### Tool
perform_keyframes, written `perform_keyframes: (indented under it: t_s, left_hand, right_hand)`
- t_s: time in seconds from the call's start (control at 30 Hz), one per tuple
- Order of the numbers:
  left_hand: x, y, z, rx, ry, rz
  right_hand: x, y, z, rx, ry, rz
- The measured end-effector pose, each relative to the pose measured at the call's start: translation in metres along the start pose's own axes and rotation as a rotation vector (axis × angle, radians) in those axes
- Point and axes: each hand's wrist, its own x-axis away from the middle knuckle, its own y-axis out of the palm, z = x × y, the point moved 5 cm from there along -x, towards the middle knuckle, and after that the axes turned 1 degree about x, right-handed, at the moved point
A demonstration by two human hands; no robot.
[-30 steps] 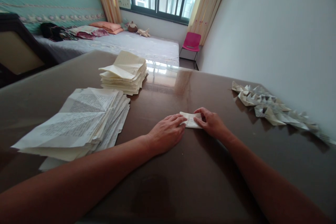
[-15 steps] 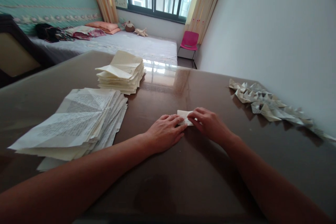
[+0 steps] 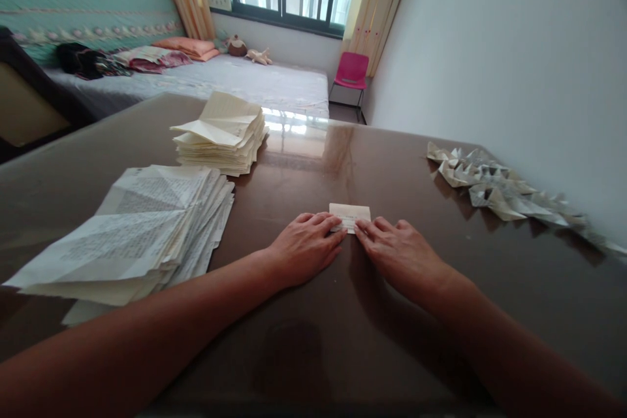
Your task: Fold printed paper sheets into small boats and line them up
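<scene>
A small folded piece of printed paper (image 3: 353,211) lies flat on the brown table, its long side running left to right. My left hand (image 3: 308,245) rests palm down, with its fingertips on the paper's lower left part. From the other side, my right hand (image 3: 394,248) lies palm down too, its fingertips pressing the lower right edge. Neither hand pinches the paper; their fingers are laid out on it, close to each other. The fingertips cover part of the paper's lower edge.
At left lie a stack of creased printed sheets (image 3: 132,222) and, behind it, a cream paper stack (image 3: 220,137). Rows of folded paper shapes (image 3: 494,192) line the table's right side by the wall. Beyond the table (image 3: 294,183) are a bed (image 3: 274,81) and a pink chair (image 3: 351,70).
My right hand has gone from bent fingers at the paper's right end to lying flatter along its lower edge, uncovering more paper. My left hand stays nearly in place. The view shifted slightly.
</scene>
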Motion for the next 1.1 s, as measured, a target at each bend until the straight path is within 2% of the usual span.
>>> perform_keyframes:
  t_s: [0.17, 0.33, 0.4, 0.5, 0.57, 0.6, 0.73, 0.9, 1.0, 1.1]
  left_hand:
    - [0.001, -0.001, -0.005, 0.006, -0.019, -0.011]
    - [-0.001, -0.002, -0.006, 0.014, -0.033, -0.019]
    - [-0.001, -0.002, -0.006, 0.011, -0.033, -0.019]
    - [0.000, -0.002, -0.006, 0.008, -0.047, -0.008]
    - [0.001, -0.002, -0.006, 0.017, -0.071, 0.018]
    - [0.001, -0.002, -0.007, 0.023, -0.085, 0.036]
    - [0.001, -0.003, -0.009, 0.055, -0.094, 0.104]
    - [0.001, -0.001, -0.007, 0.147, 0.015, 0.151]
    - [0.001, -0.005, -0.004, 0.180, 0.087, 0.205]
    - [0.002, -0.014, -0.001, 0.204, 0.105, 0.275]
  right_hand:
    - [0.003, 0.000, 0.008, -0.002, 0.071, -0.069]
    - [-0.001, -0.008, -0.002, -0.063, -0.028, 0.049]
    - [0.000, -0.008, -0.002, -0.078, -0.034, 0.045]
    - [0.001, -0.002, 0.014, -0.078, 0.067, -0.011]
    - [-0.001, 0.004, 0.029, -0.098, 0.120, 0.000]
    - [-0.005, 0.007, 0.036, -0.120, 0.140, 0.036]
    - [-0.025, 0.023, 0.055, -0.337, 0.187, 0.331]
    - [-0.045, 0.056, 0.067, -0.720, 0.215, 0.449]
    - [-0.046, 0.061, 0.077, -0.950, 0.228, 0.498]
    - [-0.045, 0.057, 0.081, -1.090, 0.161, 0.540]
